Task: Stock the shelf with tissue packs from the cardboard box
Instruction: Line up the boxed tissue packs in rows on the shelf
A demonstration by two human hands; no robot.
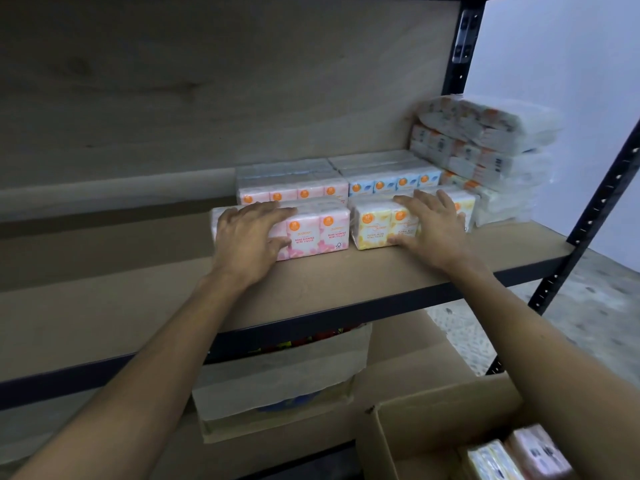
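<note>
A pink rose-scented tissue pack (311,233) stands on the wooden shelf (381,275), and my left hand (249,233) grips its left part from above and in front. Beside it stands a yellow tissue pack (377,226), with my right hand (433,226) clasped over its right half. Behind them lie another pink pack (294,188) and a blue pack (391,178). A leaning stack of orange-marked packs (485,150) fills the shelf's right end. The cardboard box (433,410) sits open at the bottom right with more packs (516,455) inside.
Black metal uprights (595,209) frame the shelf's right side. The lower shelf holds a paper-wrapped bundle (277,379). The left part of the wooden shelf is bare. A speckled floor (571,313) shows at the right.
</note>
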